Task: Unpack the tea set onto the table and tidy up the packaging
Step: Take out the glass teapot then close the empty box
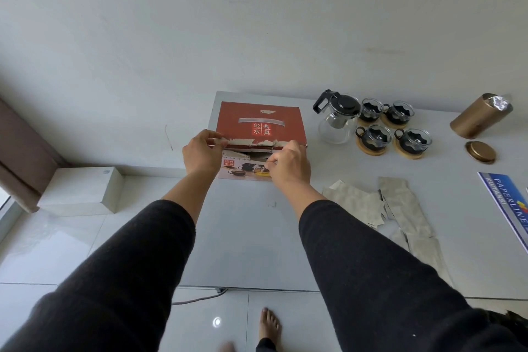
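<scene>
Wall (257, 23): plain white, faintly scuffed, behind the table's far edge.
Table (245, 237): pale grey, matte, its far edge against the wall.
Floor (51, 251): glossy white tiles with thin grout lines; a bright spot of light (217, 322) reflects below the table's near edge.
Curtain (20, 146): brown, at the left edge.
Block (83, 191): white, boxy, on the floor in the wall corner, perhaps a step.
Cable (197, 298): grey, trailing under the table's near edge.

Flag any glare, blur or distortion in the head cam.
Head view: soft even light, faint shadows; a small glare spot on the floor tile; wide-angle bending at the table edges; the blurred foot at the bottom edge; the box and cups sharp.
</scene>
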Available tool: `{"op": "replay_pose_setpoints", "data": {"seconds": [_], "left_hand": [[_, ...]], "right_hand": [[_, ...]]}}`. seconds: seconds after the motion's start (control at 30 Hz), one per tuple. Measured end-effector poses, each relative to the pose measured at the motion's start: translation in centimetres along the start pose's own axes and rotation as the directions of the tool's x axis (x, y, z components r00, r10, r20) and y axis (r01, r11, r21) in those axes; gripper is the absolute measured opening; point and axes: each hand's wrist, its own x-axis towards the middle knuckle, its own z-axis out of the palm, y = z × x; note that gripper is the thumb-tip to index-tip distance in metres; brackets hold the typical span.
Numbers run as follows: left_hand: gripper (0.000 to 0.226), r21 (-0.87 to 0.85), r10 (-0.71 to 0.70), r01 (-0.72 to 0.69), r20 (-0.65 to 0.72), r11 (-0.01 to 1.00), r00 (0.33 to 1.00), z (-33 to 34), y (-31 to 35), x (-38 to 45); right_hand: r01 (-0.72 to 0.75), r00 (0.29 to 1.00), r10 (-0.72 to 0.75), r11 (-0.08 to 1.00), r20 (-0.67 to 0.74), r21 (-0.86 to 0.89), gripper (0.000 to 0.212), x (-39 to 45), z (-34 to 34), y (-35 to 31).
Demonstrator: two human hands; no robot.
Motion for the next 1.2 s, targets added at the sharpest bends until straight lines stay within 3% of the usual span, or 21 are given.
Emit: {"op": "replay_pose_setpoints", "data": {"seconds": [0.2, 0.33, 0.47, 0.63, 0.87, 0.97, 1.1, 1.2], "left_hand": [[0.016, 0.027, 0.009, -0.009, 0.001, 1.000, 1.000, 0.5, -0.1, 0.2], [0.021, 0.159, 0.057, -0.054, -0.013, 0.986, 0.998, 1.1, -0.1, 0.1], [0.030, 0.252, 0.196, -0.209, 0.075, 0.945, 0.978, 1.0, -0.3, 0.2], [0.027, 0.200, 0.265, -0.283, 0.113, 0.938, 0.958, 1.2, -0.4, 0.2], [0.031, 0.113, 0.235, -0.245, 0.089, 0.963, 0.968, 1.2, 0.0, 0.4], [0.030, 0.109, 0.227, -0.233, 0.068, 0.966, 0.972, 1.2, 0.0, 0.4], [0.029, 0.097, 0.219, -0.224, 0.061, 0.970, 0.974, 1.1, 0.3, 0.2], [0.028, 0.092, 0.211, -0.217, 0.063, 0.972, 0.975, 1.0, 0.4, 0.3]], "right_hand": [[0.034, 0.999, -0.034, 0.999, -0.001, -0.019, 0.017, 0.1, -0.1, 0.1], [0.056, 0.998, -0.056, 0.998, -0.004, -0.016, 0.016, 0.4, -0.3, 0.1], [0.013, 1.000, -0.013, 0.999, 0.008, 0.048, 0.011, 1.0, -0.6, 0.2], [0.021, 0.999, -0.017, 0.995, -0.043, 0.094, 0.007, 1.2, -0.5, 0.0], [0.138, 0.990, -0.137, 0.984, -0.016, 0.114, 0.011, 1.1, 0.4, 0.7], [0.240, 0.970, -0.241, 0.970, 0.036, 0.043, 0.026, 1.0, 0.2, 0.9], [0.280, 0.960, -0.280, 0.959, -0.005, -0.048, 0.011, 1.1, 0.2, 0.9], [0.277, 0.961, -0.278, 0.960, -0.014, -0.049, 0.012, 1.3, -0.1, 0.8]]}}
